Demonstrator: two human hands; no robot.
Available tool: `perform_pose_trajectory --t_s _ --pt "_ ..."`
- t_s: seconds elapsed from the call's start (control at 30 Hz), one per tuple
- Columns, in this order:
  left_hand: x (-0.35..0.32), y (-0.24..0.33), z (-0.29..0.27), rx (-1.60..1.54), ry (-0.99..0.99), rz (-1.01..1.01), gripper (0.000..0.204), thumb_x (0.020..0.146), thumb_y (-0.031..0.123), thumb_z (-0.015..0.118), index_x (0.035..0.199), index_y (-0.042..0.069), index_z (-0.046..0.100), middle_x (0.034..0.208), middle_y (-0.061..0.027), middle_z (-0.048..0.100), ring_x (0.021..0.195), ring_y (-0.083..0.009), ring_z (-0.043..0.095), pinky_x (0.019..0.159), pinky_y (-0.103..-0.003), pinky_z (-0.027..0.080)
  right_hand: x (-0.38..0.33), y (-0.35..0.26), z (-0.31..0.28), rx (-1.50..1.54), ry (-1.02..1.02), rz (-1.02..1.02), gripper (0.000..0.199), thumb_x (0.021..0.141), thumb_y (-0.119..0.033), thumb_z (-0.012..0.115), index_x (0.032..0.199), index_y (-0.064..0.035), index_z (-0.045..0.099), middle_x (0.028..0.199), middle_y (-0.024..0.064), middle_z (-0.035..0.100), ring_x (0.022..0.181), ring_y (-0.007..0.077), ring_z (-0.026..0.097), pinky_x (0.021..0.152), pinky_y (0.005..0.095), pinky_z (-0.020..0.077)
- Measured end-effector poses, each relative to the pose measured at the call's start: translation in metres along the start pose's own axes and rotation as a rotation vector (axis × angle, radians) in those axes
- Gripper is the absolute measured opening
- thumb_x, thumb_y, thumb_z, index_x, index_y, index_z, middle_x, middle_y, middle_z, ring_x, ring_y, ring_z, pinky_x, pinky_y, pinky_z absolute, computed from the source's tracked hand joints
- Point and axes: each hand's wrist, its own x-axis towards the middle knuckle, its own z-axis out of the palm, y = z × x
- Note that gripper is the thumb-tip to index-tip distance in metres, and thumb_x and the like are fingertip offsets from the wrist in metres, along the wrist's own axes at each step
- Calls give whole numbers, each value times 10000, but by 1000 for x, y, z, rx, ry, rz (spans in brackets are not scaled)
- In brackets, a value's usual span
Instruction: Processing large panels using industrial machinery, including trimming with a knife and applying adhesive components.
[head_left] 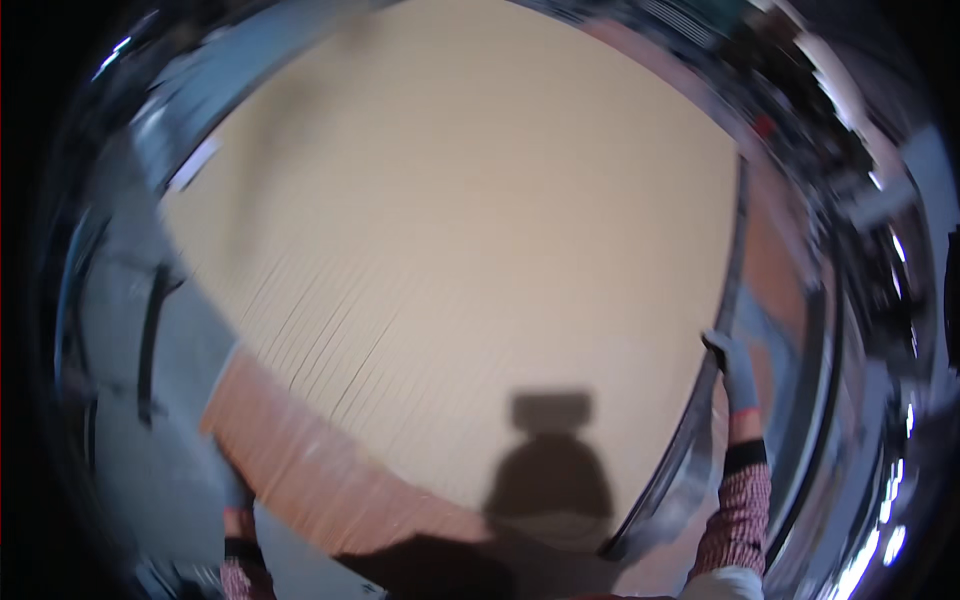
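- Reaching to the right edge of a large, flat, cream-coloured sheet, the right hand, in a grey glove with dark fingertips, overlaps a long dark edge strip; whether it grips cannot be told.
- At lower left, the grey-gloved left hand is beside the edge of a reddish-brown smooth surface; blur hides whether its fingers are open or closed.
- Both forearms wear red-and-pale patterned sleeves with black cuffs.
- Filling the middle, the sheet lies in front of and between the hands, fine dark lines crossing its lower left part.
- A dark shadow falls on its near part.
- Further left, a narrow black bar shows against a grey surface.
- At upper left, a small white rectangular piece sits by the sheet's edge.
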Motion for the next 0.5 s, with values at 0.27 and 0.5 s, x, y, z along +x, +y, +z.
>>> perform_pose_trajectory --t_s 0.27,0.5 --pt "-123 -24 155 -132 145 -115 664 965 546 361 1400 45 345 1314 -104 512 1143 -206 551 955 -369 479 46 -65 58 -86 -185 38 301 759 -167 689 1034 -60 631 901 -8 632 835 115 595 769 262 481" --pt "-107 -51 138 -169 140 -137 634 984 528 323 1384 39 370 1303 -110 520 1138 -201 555 957 -363 478 93 -102 215 148 -313 -49 267 822 -168 691 1033 -31 603 873 10 616 781 111 587 720 274 491"
